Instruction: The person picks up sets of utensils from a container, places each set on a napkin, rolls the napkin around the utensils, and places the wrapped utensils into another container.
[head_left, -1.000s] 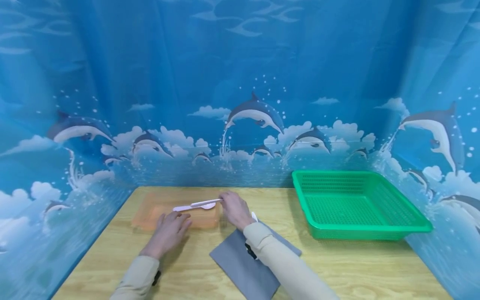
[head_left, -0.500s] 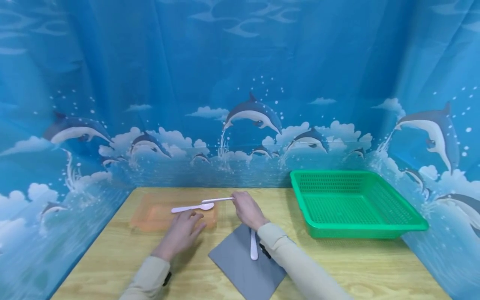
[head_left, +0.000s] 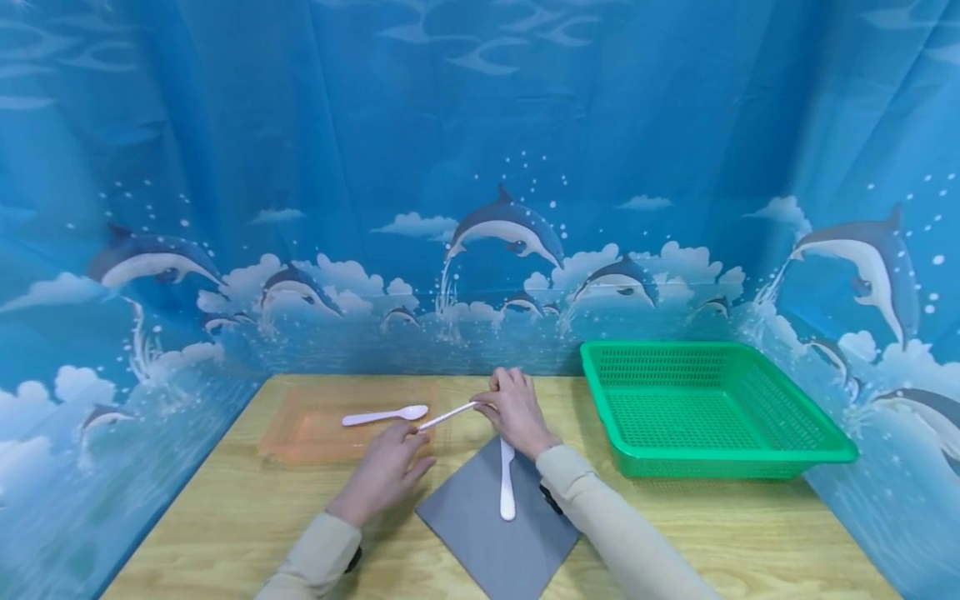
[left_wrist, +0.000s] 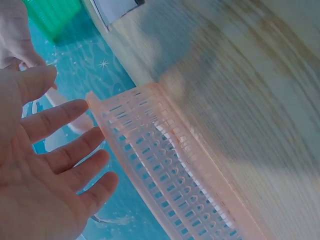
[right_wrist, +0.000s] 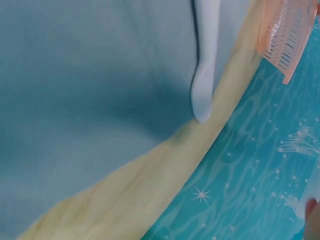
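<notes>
My right hand (head_left: 517, 417) pinches the end of a slim white plastic utensil (head_left: 448, 415), held slanting above the table. Its other end reaches the fingertips of my left hand (head_left: 384, 477), by the right end of the peach basket (head_left: 288, 454). Spread fingers of that left hand (left_wrist: 65, 155) show in the left wrist view, right at the basket's rim (left_wrist: 120, 155). A white spoon (head_left: 382, 416) lies in the basket. Below my right hand, a white plastic knife (head_left: 507, 492) rests on a grey folded cloth (head_left: 472, 521); the right wrist view shows the knife (right_wrist: 204, 75) closer.
To the right stands a large green perforated basket (head_left: 720, 458). The wood-patterned table (head_left: 675, 533) holds everything. A blue curtain (head_left: 360, 167) printed with dolphins encloses the back and sides.
My right hand has drawn the utensil rightward from over the peach basket. The left hand has followed to the right, its fingertips now by the utensil's end. The knife has come into fuller view.
</notes>
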